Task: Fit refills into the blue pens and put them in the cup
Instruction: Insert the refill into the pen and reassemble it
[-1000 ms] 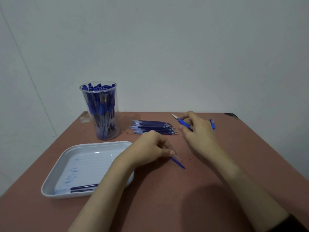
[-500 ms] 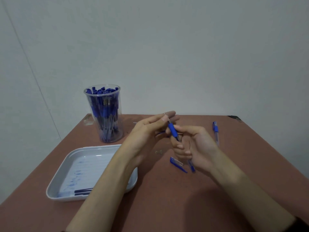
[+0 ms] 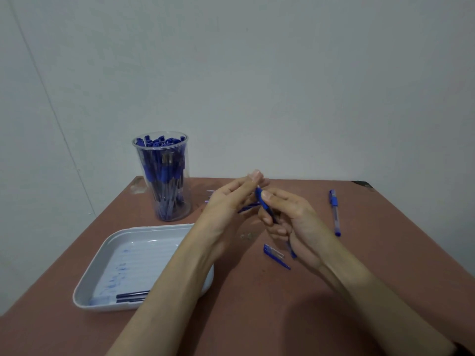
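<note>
We see right hand [image 3: 298, 222] fingers curled round blue pen [image 3: 261, 199] | left hand [image 3: 226, 201] fingers pinching its top | cup [image 3: 185, 163] (any print unreadable) on bench [image 3: 257, 317].

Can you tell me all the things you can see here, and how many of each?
table: one, reddish brown, under everything
cup: one, clear, back left, packed with blue pens, too many to count
tray: one, white, front left, blue ink smears inside
tray refills: two showing, dark blue, at tray's near edge
refill pile: count hidden, blue, behind the hands
loose pen: one, blue and clear, lying at right
pen cap: one, blue, below right hand
held pen: one, blue
left hand: fingertips by held pen's upper end
right hand: grips held pen
</note>
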Demonstrator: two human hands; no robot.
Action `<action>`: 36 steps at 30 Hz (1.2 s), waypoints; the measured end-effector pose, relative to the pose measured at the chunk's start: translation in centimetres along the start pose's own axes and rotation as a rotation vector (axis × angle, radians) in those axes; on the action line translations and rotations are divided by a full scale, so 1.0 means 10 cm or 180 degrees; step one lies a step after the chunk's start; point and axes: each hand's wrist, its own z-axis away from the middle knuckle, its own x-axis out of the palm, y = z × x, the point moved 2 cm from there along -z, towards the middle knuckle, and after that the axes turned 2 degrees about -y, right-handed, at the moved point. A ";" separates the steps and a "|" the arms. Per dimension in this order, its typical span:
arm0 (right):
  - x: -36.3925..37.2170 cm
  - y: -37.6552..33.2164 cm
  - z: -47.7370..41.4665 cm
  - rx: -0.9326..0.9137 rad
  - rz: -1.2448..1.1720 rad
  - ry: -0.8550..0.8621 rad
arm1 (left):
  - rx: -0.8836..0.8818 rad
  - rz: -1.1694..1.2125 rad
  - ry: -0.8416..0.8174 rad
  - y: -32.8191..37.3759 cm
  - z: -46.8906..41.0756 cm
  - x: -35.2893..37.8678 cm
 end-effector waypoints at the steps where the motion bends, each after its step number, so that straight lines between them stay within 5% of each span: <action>1: -0.01 -0.01 0.00 0.0007 -0.0035 0.0083 | -0.0024 -0.0066 -0.0177 0.01 0.01 0.01; 4: -0.09 -0.04 -0.02 0.0004 -0.0190 0.0406 | -0.0047 -0.0283 -0.0404 0.02 0.01 0.01; 7: -0.15 -0.07 -0.03 0.0025 -0.0307 0.0572 | -0.0074 -0.0195 0.0015 -0.01 -0.02 -0.06; 20: -0.07 -0.02 0.00 0.0256 0.0171 -0.0110 | 0.0334 -0.0088 0.0349 -0.02 -0.06 -0.09; 24: -0.10 -0.03 -0.01 0.0179 -0.0019 -0.0067 | 0.0278 0.0031 0.0081 -0.01 -0.05 -0.07; 36: -0.12 -0.05 -0.03 0.0025 0.0721 0.0205 | 0.0361 -0.0167 0.0739 -0.07 -0.06 -0.10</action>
